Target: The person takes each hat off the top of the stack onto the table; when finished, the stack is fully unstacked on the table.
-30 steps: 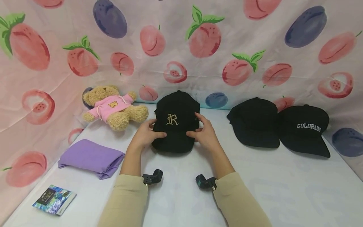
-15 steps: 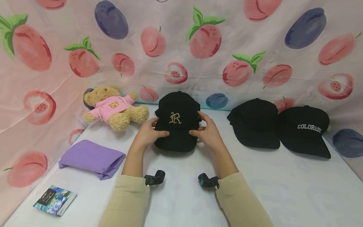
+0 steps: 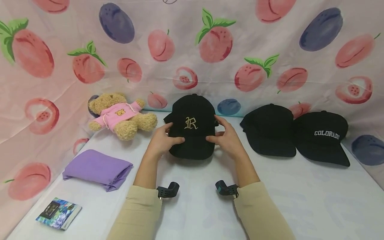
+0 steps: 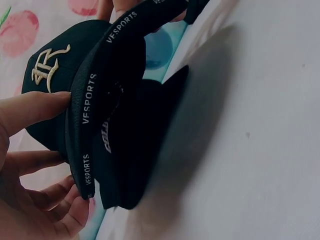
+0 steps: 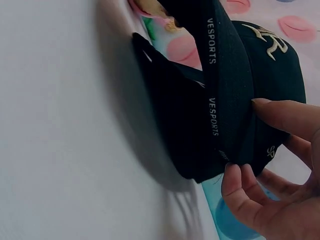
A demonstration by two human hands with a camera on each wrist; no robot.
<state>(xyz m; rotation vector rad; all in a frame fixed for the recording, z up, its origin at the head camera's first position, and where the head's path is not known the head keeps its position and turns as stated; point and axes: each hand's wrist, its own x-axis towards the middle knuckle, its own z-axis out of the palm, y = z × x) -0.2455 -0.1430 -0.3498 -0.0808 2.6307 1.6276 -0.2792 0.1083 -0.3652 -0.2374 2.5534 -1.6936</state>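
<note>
black cap [image 3: 194, 128] with gold r, pinched at both sides by left hand [image 3: 162, 141] and right hand [image 3: 229, 140].

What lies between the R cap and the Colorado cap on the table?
In the head view, a plain black cap lies between the R cap and the Colorado cap, overlapping the latter's edge.

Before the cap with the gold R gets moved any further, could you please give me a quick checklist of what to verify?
1. Left hand grips the R cap at its left side: ok.
2. Right hand grips its right side: ok.
3. Cap lifted off the white table: ok, wrist views show a gap under it.
4. Free of the plain black cap to the right: ok.
5. Free of the teddy bear to the left: ok.
6. Rear strap fastened: cannot tell.
</note>
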